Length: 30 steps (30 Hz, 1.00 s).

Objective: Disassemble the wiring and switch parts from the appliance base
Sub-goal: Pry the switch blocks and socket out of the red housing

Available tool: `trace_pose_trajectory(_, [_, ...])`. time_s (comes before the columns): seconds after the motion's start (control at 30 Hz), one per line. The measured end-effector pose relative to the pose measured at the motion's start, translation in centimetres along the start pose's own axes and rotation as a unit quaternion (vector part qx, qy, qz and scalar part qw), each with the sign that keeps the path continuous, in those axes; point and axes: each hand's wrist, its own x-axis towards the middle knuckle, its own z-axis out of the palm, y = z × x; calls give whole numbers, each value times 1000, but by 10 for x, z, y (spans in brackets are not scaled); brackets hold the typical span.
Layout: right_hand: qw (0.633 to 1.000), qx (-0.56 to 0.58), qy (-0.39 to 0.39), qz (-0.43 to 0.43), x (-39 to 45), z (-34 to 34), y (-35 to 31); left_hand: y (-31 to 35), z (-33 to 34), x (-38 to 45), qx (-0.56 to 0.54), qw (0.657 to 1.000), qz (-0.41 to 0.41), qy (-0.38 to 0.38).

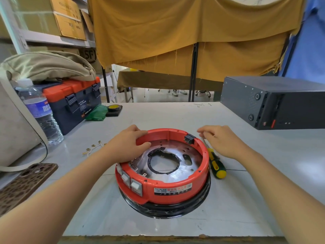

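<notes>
Left hand (131, 144) curls fingers over round red plastic appliance base (163, 175) rim, likely steadying it; right hand (222, 140), fingers loosely bent, hovers over yellow-green-handled screwdriver (216, 166), apparently to pick it up.

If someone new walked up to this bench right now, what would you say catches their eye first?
The round red appliance base at the middle of the white table, with the left hand gripping its far rim, stands out first. Next comes the yellow and green screwdriver lying just right of the base, under the right hand. At far left sits an orange and dark toolbox.
</notes>
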Motion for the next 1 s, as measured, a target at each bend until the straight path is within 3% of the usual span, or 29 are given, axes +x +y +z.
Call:
trace_pose_trajectory(0.07, [999,34,-7,4,4,3,-15,3,1,1,29,1000,0,2])
trace_pose_trajectory(0.17, [997,-45,-60,1,9,11,-32,4,3,1,64,998,-5,3])
trace_pose_trajectory(0.5, [991,-93,-81,-51,21,18,-39,7,-2,6,112,993,-20,3])
trace_pose_trajectory(0.67, [987,-94,-101,-80,27,23,-46,12,-6,14,68,996,3,60])
trace_pose_trajectory(0.87, [985,-94,-103,-103,31,35,-58,27,-1,33,-13,994,105,-7])
trace_pose_trajectory(1.0, [984,-101,-100,-103,31,37,-61,31,6,42,-60,991,116,17])
